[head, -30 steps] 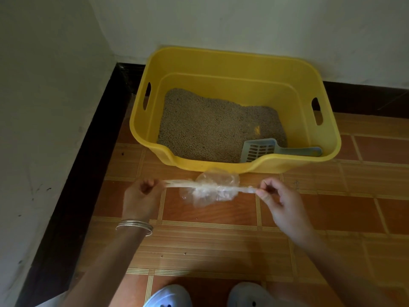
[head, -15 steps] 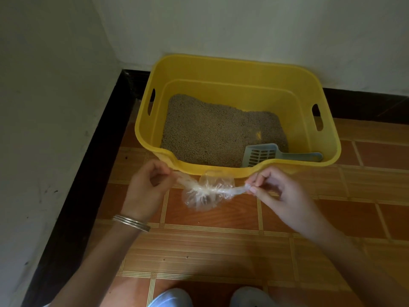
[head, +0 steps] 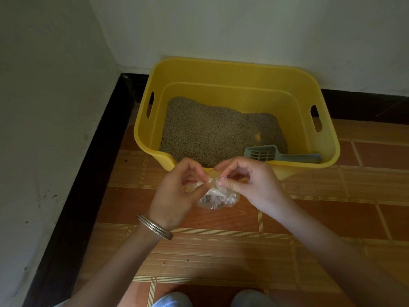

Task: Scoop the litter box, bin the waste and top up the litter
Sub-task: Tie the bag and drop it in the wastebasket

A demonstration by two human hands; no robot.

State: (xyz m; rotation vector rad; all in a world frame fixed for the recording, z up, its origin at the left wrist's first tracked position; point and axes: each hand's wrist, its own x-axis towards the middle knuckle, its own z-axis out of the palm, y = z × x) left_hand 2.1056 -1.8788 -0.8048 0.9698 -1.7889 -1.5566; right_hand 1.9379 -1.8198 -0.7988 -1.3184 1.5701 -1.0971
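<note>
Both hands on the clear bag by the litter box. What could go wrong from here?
1. The left hand and right hand only pinch the clear bag at its bunched neck; a slip could spill its dark bits on the tiled floor.
2. The film looks thin; hard pulling might tear it.
3. The scoop lies in the litter box; topping up could bury it.

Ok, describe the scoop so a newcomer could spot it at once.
Find the yellow litter box against the far wall. In its near right corner the scoop lies on the litter, handle pointing right. It alone is grey-blue and slotted.
</note>
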